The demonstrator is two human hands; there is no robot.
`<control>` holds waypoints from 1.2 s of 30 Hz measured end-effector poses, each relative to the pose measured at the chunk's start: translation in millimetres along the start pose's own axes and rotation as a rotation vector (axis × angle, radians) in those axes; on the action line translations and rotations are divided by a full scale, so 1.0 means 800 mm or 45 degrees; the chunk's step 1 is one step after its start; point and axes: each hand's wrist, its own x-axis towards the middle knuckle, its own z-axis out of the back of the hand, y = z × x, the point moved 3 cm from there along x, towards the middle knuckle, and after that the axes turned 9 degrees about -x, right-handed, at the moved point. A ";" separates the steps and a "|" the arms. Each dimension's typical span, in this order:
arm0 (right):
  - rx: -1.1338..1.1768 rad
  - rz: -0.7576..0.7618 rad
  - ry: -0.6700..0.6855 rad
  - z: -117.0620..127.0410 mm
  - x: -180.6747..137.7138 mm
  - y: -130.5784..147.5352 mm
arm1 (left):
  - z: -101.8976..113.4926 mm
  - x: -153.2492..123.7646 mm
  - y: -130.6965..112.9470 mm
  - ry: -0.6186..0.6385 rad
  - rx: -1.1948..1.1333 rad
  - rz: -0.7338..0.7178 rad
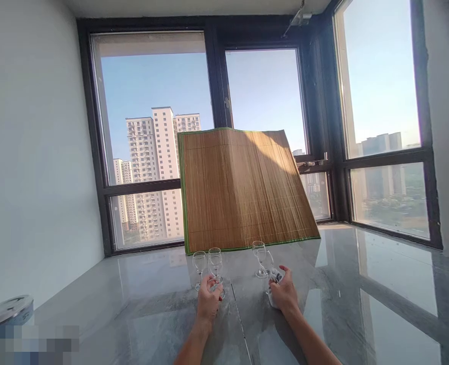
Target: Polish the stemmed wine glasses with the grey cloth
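Small clear stemmed glasses stand in two groups on the glossy grey surface. On the left are a stemmed glass and two more that overlap in view, the nearer one right at my left hand. My left fingers are curled round its lower part, which they mostly hide. On the right, one glass stands upright. Beside it a tilted glass reaches into my right hand, whose fingers are closed on it. A whitish, shiny patch in that grip is too unclear to name.
Behind the glasses a brown slatted mat with green edging leans against the dark window frame. At the lower left sits a round object with a pale lid, partly covered by blurring. A thin seam runs between my hands.
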 end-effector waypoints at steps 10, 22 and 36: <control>-0.152 0.012 0.013 0.010 -0.004 -0.001 | -0.002 -0.004 -0.003 0.037 -0.040 -0.004; -0.342 -0.039 0.125 0.011 0.002 -0.001 | -0.004 0.000 0.004 0.064 0.016 -0.053; -0.363 -0.017 0.152 0.025 -0.006 0.011 | -0.002 0.004 0.006 0.052 0.053 -0.071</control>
